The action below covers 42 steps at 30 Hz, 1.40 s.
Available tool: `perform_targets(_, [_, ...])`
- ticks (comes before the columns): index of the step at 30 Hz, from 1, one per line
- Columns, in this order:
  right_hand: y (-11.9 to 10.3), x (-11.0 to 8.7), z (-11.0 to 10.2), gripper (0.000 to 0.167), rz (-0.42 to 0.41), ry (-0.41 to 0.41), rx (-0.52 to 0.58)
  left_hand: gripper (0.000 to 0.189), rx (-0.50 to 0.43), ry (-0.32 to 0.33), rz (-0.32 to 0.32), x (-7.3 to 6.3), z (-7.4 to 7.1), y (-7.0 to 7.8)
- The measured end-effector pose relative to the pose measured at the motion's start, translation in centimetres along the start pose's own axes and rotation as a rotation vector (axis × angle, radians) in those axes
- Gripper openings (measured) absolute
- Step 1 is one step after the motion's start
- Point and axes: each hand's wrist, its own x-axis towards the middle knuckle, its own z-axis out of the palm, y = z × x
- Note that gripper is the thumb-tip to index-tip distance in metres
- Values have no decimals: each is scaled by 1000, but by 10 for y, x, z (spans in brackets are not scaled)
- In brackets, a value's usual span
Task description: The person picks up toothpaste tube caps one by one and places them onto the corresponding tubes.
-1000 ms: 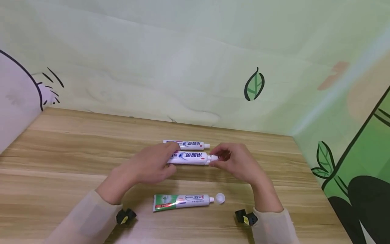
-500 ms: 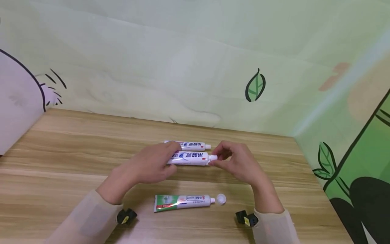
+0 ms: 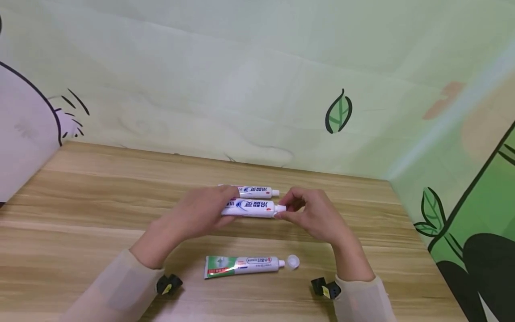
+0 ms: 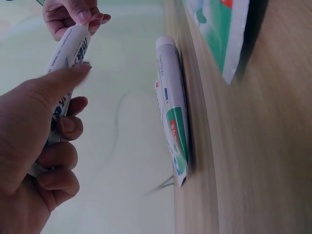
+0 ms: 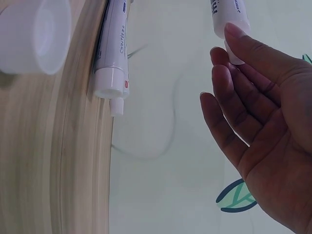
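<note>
My left hand [image 3: 197,212] grips a white toothpaste tube [image 3: 254,208] with blue lettering, fingers curled round its body in the left wrist view. At the tube's narrow white tip [image 5: 235,57], my right hand [image 3: 315,214] pinches with thumb and index finger, the other fingers loosely bent. Behind it on the table lies a similar white tube [image 3: 257,192]. Another tube, white and green with a wide cap [image 5: 109,82], lies on the table, mostly hidden under the held tube in the head view. A green-and-white tube [image 3: 242,265] lies nearer me, its nozzle bare.
A loose white cap [image 3: 293,262] lies beside the front tube's nozzle. The wood-grain table [image 3: 100,192] ends at a pale green printed backdrop [image 3: 225,89] at the back and right. Small black devices are worn at both sleeves' cuffs.
My left thumb has shifted from beside the held tube to partly under it. My right hand keeps its pinch at the tip with barely any movement.
</note>
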Motion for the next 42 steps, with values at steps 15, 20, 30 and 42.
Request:
perform_targets(15, [3,0,-1,14,9,2,6,50,-22,26,3,3,-1,3])
perform_targets(20, [3,-1,-1,12,14,9,20,52,-2,41,14,3,-1,3])
perform_targets(30, [5,1,-1,16,26,-8,58,50,1,49,10,3,-1,2])
perform_targets(42, [7,0,-3,13,37,-23,72,43,-266,45,-38,2,-2,1])
